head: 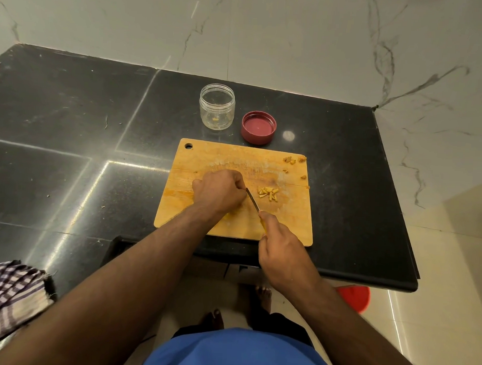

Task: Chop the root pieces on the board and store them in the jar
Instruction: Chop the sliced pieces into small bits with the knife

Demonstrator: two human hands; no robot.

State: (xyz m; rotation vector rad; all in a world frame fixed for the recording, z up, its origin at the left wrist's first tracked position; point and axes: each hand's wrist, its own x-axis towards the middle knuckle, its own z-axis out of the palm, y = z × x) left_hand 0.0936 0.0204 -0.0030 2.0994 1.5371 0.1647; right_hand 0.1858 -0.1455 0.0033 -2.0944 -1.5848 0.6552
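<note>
Two hands, knife, chopped root pieces on board.

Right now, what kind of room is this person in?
Probably a home kitchen. A wooden cutting board with chopped root pieces sits on a dark stone counter, a knife is cutting, and an open jar waits nearby.

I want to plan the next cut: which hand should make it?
Probably the right hand: it already grips the knife, blade beside the left hand, whose curled fingers seem to hold the root on the board.
</note>
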